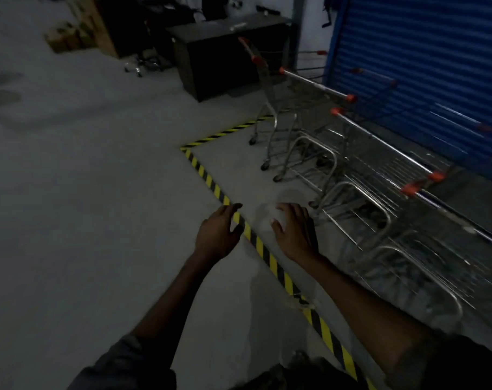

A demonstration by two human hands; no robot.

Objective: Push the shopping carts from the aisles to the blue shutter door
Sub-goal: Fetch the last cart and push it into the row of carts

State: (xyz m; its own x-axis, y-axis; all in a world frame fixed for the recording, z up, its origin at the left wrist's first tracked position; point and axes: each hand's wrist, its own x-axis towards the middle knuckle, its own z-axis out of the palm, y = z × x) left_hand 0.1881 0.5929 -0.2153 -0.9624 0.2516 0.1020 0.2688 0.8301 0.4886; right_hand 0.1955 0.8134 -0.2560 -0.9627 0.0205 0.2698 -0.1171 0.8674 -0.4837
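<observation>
Several metal shopping carts [360,175] with orange handle ends stand in a row along the blue shutter door [424,66] at the right, inside a floor area marked by yellow-black tape [211,181]. My left hand [219,235] and my right hand [294,232] are stretched out in front of me over the floor, fingers relaxed, holding nothing. Both hands are left of the carts and apart from them; the nearest cart frame is just right of my right hand.
A dark cabinet [225,60] stands at the back beside the carts, with an office chair base [143,64] and cardboard boxes [67,38] to its left. Grey concrete floor [84,178] spreads to the left of the tape.
</observation>
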